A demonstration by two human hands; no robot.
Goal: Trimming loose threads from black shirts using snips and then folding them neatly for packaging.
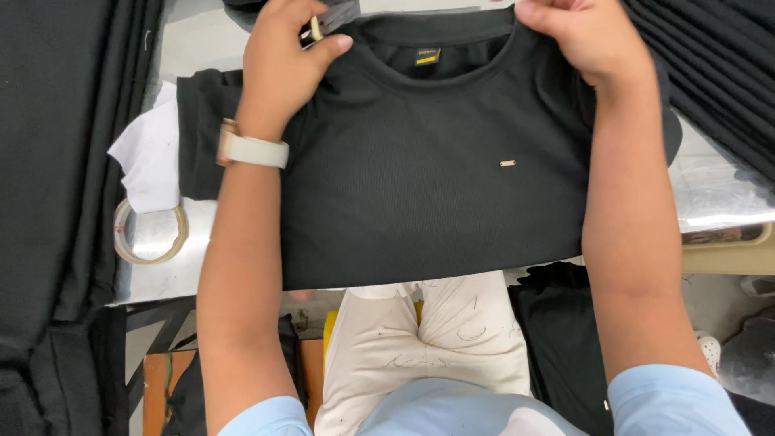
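Observation:
A black T-shirt (428, 186) lies flat on a shiny metal table (161, 266), collar away from me, with a small yellow neck label (427, 56) and a tiny metal tag (508, 163) on the chest. My left hand (282, 60), wearing a white-strapped watch (250, 149), pinches the shirt's left shoulder together with a dark hang tag (333, 18). My right hand (585, 36) grips the shirt's right shoulder at the collar.
Stacks of black fabric (56, 161) lie at the left, with more at the upper right (718, 73). A white cloth piece (153, 157) and a tape roll (149, 234) sit left of the shirt. More dark garments (557, 339) lie below the table edge.

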